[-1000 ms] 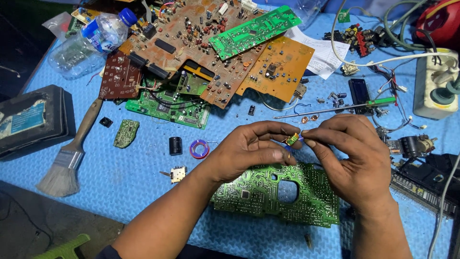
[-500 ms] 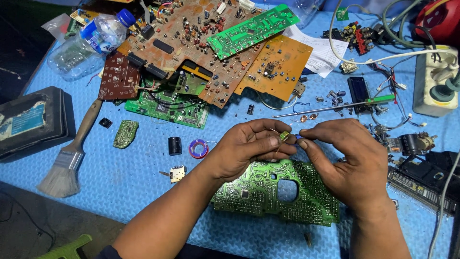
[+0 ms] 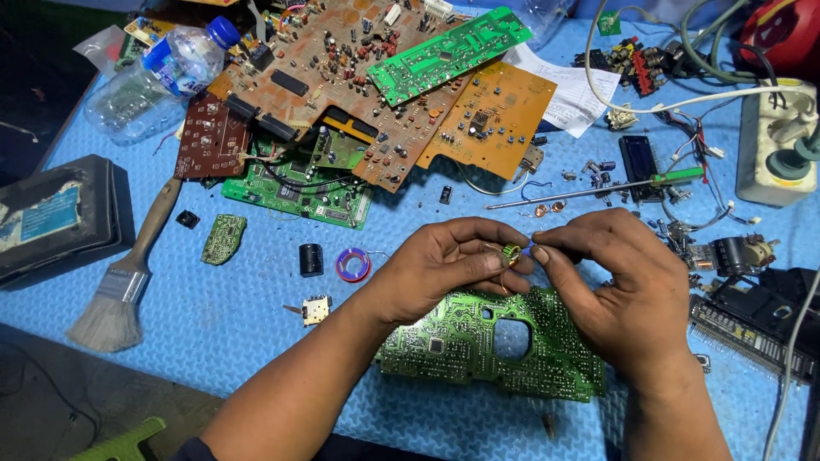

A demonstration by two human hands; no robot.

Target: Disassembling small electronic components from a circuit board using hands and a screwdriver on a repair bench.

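Observation:
Both hands meet above a green circuit board [image 3: 478, 346] with a square hole, lying on the blue foam mat [image 3: 213, 307]. My left hand [image 3: 436, 265] pinches a tiny green and yellow component [image 3: 511, 253] between thumb and forefinger. My right hand [image 3: 611, 286] pinches the same small part from the right side, fingertips touching it. The part is mostly hidden by the fingers.
A heap of brown, orange and green circuit boards [image 3: 376, 85] lies at the back. A paintbrush [image 3: 128, 273], a black case [image 3: 51, 218], a plastic bottle [image 3: 162, 72], a solder spool [image 3: 353, 265], a black capacitor [image 3: 311, 259], a green-handled screwdriver [image 3: 598, 189] and a white power strip [image 3: 777, 145] surround the hands.
Both hands stay together over the green board, with only slight finger shifts around the small part.

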